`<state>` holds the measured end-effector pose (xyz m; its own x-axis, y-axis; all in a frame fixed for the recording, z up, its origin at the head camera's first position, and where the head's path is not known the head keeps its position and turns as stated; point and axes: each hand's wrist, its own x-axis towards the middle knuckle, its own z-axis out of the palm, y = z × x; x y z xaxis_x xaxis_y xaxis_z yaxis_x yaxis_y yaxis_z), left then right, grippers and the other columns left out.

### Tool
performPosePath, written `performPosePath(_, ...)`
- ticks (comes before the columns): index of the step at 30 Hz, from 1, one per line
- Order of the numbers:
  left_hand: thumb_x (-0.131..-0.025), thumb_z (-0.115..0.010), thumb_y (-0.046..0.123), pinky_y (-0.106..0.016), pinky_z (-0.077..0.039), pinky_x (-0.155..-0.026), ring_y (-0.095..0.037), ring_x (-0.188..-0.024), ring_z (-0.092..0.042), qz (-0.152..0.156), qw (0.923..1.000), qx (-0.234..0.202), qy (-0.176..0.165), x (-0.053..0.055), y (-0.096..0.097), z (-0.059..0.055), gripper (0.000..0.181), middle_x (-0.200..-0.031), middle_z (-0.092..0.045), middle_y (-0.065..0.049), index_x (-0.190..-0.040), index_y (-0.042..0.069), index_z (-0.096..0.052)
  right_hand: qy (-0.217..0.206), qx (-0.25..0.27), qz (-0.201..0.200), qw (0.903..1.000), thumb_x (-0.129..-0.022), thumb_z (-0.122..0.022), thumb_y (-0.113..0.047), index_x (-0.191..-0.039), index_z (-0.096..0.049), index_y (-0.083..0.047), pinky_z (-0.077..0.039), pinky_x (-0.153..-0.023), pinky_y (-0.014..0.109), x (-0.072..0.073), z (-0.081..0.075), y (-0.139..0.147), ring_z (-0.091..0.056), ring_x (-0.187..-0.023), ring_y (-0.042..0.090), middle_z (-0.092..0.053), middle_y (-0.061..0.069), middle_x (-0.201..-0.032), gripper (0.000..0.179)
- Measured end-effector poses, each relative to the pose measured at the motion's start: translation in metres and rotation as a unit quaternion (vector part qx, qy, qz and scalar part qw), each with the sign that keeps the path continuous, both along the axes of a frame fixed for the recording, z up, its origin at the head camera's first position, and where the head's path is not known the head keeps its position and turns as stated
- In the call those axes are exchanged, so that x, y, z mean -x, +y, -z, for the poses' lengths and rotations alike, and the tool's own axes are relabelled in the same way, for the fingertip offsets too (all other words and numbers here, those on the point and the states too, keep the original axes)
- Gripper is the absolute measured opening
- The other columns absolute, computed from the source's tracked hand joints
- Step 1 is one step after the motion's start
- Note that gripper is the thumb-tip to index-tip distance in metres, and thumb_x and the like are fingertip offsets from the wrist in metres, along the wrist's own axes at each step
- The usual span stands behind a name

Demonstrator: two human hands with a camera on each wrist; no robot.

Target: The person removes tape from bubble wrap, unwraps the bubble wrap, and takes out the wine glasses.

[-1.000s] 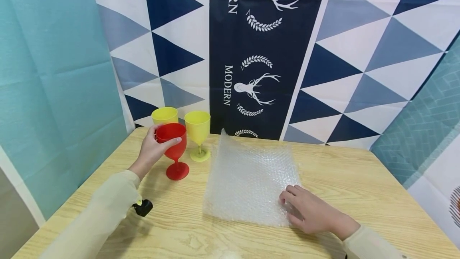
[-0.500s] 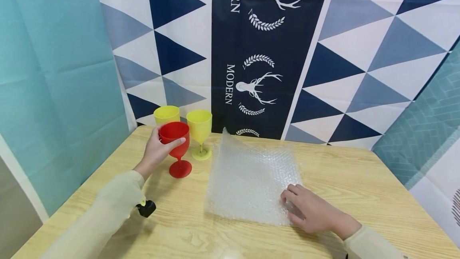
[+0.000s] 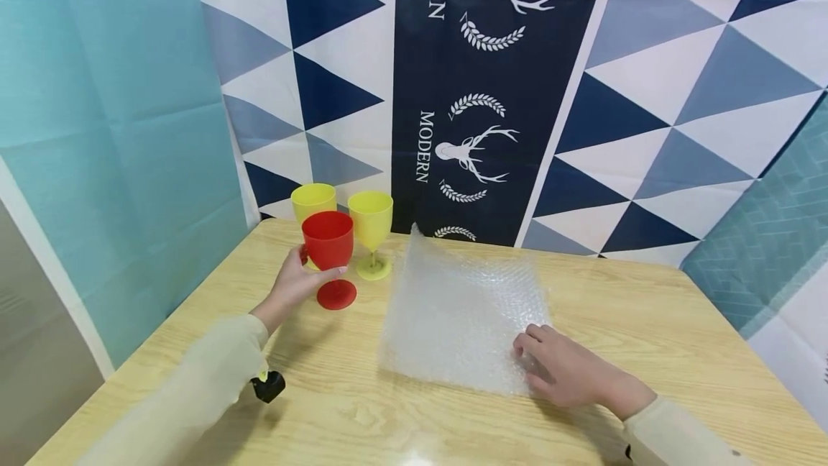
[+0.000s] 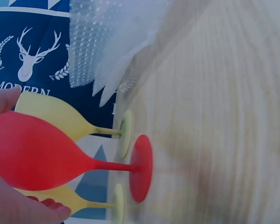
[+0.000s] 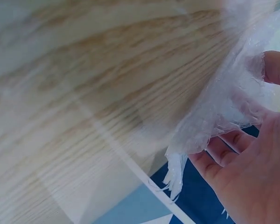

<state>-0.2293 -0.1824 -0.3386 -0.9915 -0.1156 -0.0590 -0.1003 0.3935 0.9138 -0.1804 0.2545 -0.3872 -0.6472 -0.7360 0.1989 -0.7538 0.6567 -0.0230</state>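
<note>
A red plastic goblet (image 3: 328,243) stands upright at the left of the table, in front of two yellow goblets (image 3: 371,218). My left hand (image 3: 297,282) grips it low on its bowl, thumb across the near side and fingers behind. The left wrist view shows the red goblet (image 4: 42,154) between thumb and fingers, its stem and round foot bare. A sheet of bubble wrap (image 3: 462,315) lies mid-table with its far left corner raised. My right hand (image 3: 563,365) holds its near right edge; in the right wrist view, the wrap (image 5: 214,109) passes between thumb and fingers.
The wooden table (image 3: 647,336) ends at a patterned cloth backdrop (image 3: 485,92). A teal cloth (image 3: 116,128) hangs along the left side. A black device (image 3: 268,385) sits at the left wrist.
My left hand has slid lower on the red goblet's bowl, while the goblet has hardly moved. My right hand stays on the bubble wrap. The head view has shifted slightly.
</note>
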Motion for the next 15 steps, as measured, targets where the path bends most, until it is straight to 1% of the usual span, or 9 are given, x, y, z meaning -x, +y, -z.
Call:
performPosePath(3,-0.083,-0.07,0.033,-0.06,-0.03,-0.113,-0.039,-0.143,-0.023,0.008,0.9998,0.001,-0.019,-0.003,0.001,0.003,0.091,-0.156,-0.023,-0.018,-0.15,0.005,-0.015,0.0,0.002,0.001,1.0,-0.077,-0.072,-0.016,-0.104,-0.056,-0.016,-0.043,-0.069,0.026,0.0,0.001,0.001,-0.041,-0.082,0.002,-0.05,-0.01,-0.093,0.031)
performPosePath(6,-0.084,-0.068,0.037,-0.061,-0.028,-0.114,-0.041,-0.143,-0.021,0.027,0.9977,0.007,-0.062,-0.007,0.003,0.006,0.094,-0.157,-0.019,-0.02,-0.151,0.004,-0.012,-0.004,0.004,0.008,1.0,-0.078,-0.072,-0.017,-0.104,-0.056,-0.016,-0.045,-0.071,0.029,-0.001,0.0,0.003,-0.044,-0.084,0.003,-0.051,-0.009,-0.095,0.03)
performPosePath(8,-0.084,-0.068,0.04,-0.062,-0.028,-0.113,-0.041,-0.142,-0.022,0.043,0.9942,0.02,-0.096,-0.01,0.004,0.007,0.097,-0.158,-0.017,-0.021,-0.151,0.002,-0.009,-0.007,0.004,0.013,0.9999,-0.079,-0.071,-0.017,-0.105,-0.056,-0.017,-0.047,-0.073,0.03,-0.001,-0.001,0.003,-0.046,-0.086,0.004,-0.052,-0.009,-0.096,0.029)
performPosePath(10,-0.084,-0.066,0.042,-0.062,-0.028,-0.113,-0.042,-0.141,-0.022,0.059,0.9908,0.035,-0.116,-0.014,0.004,0.01,0.098,-0.158,-0.016,-0.022,-0.151,0.001,-0.009,-0.007,0.003,0.016,0.9998,-0.08,-0.072,-0.017,-0.105,-0.056,-0.017,-0.047,-0.074,0.031,-0.002,-0.002,0.003,-0.047,-0.087,0.004,-0.052,-0.009,-0.097,0.03)
performPosePath(12,-0.084,-0.066,0.042,-0.062,-0.029,-0.112,-0.042,-0.14,-0.025,0.073,0.9895,0.048,-0.115,-0.018,0.004,0.012,0.095,-0.157,-0.02,-0.023,-0.151,0.0,-0.012,-0.005,0.001,0.014,0.9999,-0.08,-0.071,-0.017,-0.105,-0.056,-0.016,-0.048,-0.074,0.031,-0.002,-0.002,0.003,-0.048,-0.087,0.004,-0.052,-0.009,-0.097,0.029)
performPosePath(15,-0.085,-0.066,0.04,-0.058,-0.037,-0.108,-0.039,-0.133,-0.036,0.086,0.9899,0.064,-0.093,-0.025,0.004,0.015,0.085,-0.15,-0.034,-0.022,-0.146,-0.001,-0.024,-0.007,-0.004,0.013,0.9999,-0.079,-0.071,-0.018,-0.105,-0.057,-0.015,-0.049,-0.076,0.032,-0.005,-0.004,0.0,-0.05,-0.088,0.006,-0.053,-0.008,-0.097,0.03)
